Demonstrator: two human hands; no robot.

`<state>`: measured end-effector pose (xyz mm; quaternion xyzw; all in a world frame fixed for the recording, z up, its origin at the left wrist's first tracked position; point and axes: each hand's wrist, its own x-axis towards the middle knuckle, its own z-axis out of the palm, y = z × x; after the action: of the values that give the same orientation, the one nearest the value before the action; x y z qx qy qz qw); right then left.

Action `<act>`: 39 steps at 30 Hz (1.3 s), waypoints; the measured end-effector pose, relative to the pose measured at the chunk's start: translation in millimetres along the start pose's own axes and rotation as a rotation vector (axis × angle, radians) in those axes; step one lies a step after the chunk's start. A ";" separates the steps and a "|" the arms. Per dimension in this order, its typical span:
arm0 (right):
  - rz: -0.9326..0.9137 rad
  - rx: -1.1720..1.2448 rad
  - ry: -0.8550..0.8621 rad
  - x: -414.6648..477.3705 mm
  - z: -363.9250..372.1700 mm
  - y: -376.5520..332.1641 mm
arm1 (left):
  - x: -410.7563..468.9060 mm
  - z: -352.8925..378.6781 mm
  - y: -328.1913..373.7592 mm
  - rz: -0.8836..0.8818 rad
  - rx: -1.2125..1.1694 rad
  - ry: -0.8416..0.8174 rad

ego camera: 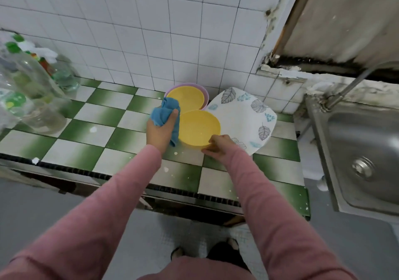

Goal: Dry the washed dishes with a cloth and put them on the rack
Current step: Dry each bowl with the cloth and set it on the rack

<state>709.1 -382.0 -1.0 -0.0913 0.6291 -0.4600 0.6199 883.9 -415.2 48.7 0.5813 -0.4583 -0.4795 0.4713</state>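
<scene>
At the near rim of the round yellow plastic bowl, the fingers of the right hand are curled and the edge is pinched. Just left of the bowl, a crumpled blue cloth is clenched in the left hand. The bowl's hollow lies rightward of the cloth, on the green-and-white tiled counter; no rack is seen.

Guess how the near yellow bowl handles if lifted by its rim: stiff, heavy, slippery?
The near yellow bowl looks like thin plastic, so probably light and stiff. The right hand pinches its rim alone, so it may tilt when lifted. Smooth rim could slip if wet; wetness isn't visible.
</scene>
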 end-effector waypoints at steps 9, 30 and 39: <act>-0.107 0.128 0.122 -28.4 -90.2 -61.5 | -13.7 95.7 51.8 0.023 -0.121 -0.171; -0.296 0.488 0.455 -143.1 -366.3 -113.7 | -148.5 390.7 92.5 0.080 0.010 -0.778; -0.322 0.348 0.746 -165.9 -435.6 -110.1 | -205.1 462.4 76.8 0.035 0.029 -0.869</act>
<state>318.3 -127.2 107.1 0.0898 0.7008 -0.6512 0.2770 395.5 -273.7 105.9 0.3244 -0.6306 -0.6650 0.2344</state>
